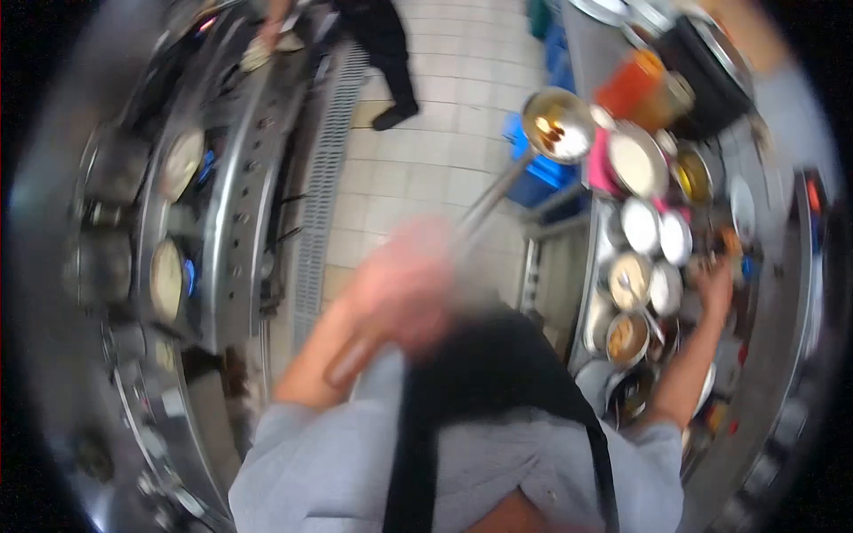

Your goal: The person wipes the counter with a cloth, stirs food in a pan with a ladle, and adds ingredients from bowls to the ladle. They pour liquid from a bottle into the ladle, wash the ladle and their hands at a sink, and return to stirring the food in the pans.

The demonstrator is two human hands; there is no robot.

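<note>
My left hand (pixel 395 284), smeared by motion, is closed round the long handle of a small metal pan (pixel 558 124). Dark pieces and a bright white patch show in the pan, which is up beside the counter's edge. On the right, my right hand (pixel 713 282) reaches over the far side of the counter, beyond the white bowls (pixel 640 226). Its fingers are bent together at small brownish items, too small to make out. Nearer my body are a bowl with a spoon (pixel 629 281) and a metal bowl of orange-brown pieces (pixel 627 338).
Orange-red containers (pixel 629 89), a black pot (pixel 706 80) and a pot of white content (pixel 637 162) crowd the upper right counter. A stove (pixel 227 195) with lit burners and pans lines the left. Another person in dark trousers (pixel 378 44) stands beyond on the tiled floor.
</note>
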